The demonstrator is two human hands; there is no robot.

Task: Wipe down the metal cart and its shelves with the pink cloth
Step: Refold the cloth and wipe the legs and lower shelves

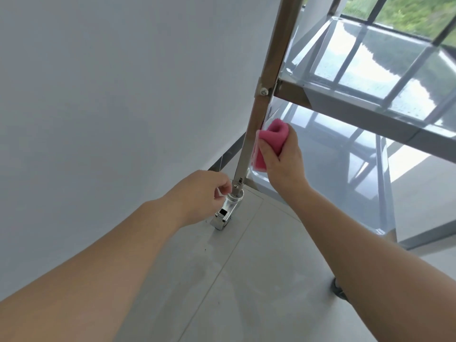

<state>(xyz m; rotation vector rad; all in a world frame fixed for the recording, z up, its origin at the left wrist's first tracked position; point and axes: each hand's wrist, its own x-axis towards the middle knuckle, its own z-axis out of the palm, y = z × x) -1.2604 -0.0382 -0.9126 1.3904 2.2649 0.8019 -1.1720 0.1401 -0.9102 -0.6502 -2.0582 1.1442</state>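
Two hands low, frame centre: right hand (pixel 283 161) clamps pink cloth (pixel 270 141) on cart leg (pixel 254 127); left hand (pixel 204 191) fingers pinch near caster (pixel 225 213); shelves (pixel 370 77) look glossy; remaining work unclear.

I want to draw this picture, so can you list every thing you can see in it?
cart leg: one, silver, slanting down the middle
shelves: two in view, shiny grey, right
caster: one, chrome, at the leg's foot on the floor
cloth: one, pink, pressed against the leg
wall: white, left
floor: grey tiles, below
window: top right, greenery outside
left hand: fingers curled beside the caster stem
right hand: grips the cloth
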